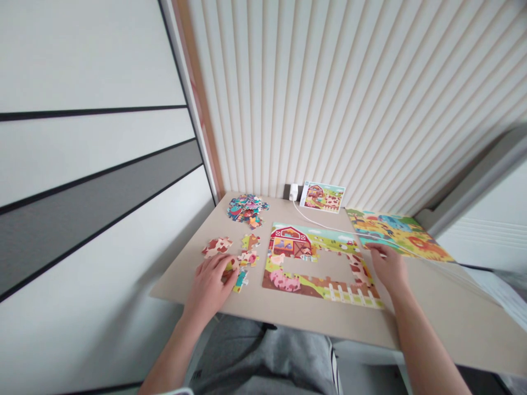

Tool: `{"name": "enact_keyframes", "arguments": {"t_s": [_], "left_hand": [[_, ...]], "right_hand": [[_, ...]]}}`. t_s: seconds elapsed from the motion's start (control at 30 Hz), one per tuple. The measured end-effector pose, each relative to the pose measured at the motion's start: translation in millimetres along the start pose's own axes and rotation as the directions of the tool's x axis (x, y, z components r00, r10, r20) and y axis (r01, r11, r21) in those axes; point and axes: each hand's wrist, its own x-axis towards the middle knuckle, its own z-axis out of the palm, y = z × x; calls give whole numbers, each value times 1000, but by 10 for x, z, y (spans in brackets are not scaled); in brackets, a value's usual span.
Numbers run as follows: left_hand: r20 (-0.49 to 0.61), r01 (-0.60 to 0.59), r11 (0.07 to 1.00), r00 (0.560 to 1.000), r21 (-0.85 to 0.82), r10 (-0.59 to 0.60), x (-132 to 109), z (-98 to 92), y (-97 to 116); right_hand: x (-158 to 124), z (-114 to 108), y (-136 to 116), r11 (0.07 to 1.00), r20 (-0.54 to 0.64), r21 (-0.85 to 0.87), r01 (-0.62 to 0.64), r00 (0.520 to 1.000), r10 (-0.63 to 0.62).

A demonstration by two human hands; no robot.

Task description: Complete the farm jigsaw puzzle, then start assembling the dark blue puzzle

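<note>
Your left hand (209, 286) curls over loose jigsaw pieces (248, 258), grip unclear. Your open right hand (387, 267) touches the farm puzzle (284, 281).

Bright even light, soft shadows, wide-angle edge distortion

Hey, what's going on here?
A person is working with bare hands at a beige table. Their left hand rests on loose jigsaw pieces, while their right hand is at the right side of a part-built farm jigsaw, which is still open in the middle. A heap of pieces lies farther back, near a farm picture card.
</note>
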Motion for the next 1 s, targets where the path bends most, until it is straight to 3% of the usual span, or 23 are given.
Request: {"name": "enact_keyframes", "arguments": {"t_s": [0.13, 0.4, 0.63, 0.87, 1.0], "left_hand": [[-44, 39, 998, 998, 41, -38, -10, 30, -10], [12, 39, 999, 999, 7, -39, -4, -45, 40], [-13, 26, 997, 1000, -73, -27, -10, -42, 31], [-142, 89, 982, 984, -165, -112, -21, 33, -43], [-142, 46, 990, 988, -132, -64, -37, 32, -53]], "right_hand": [[-38, 9, -72, 1000, 24, -12, -11, 1000, 11], [-53, 37, -116, 1000, 87, -22, 4, 996, -2], [-41, 52, -97, 999, 97, -39, -4, 995, 8], [-44, 43, -100, 999, 105, -38, -12, 994, 16], [-52, 31, -126, 1000, 114, -29, -4, 993, 8]]}}
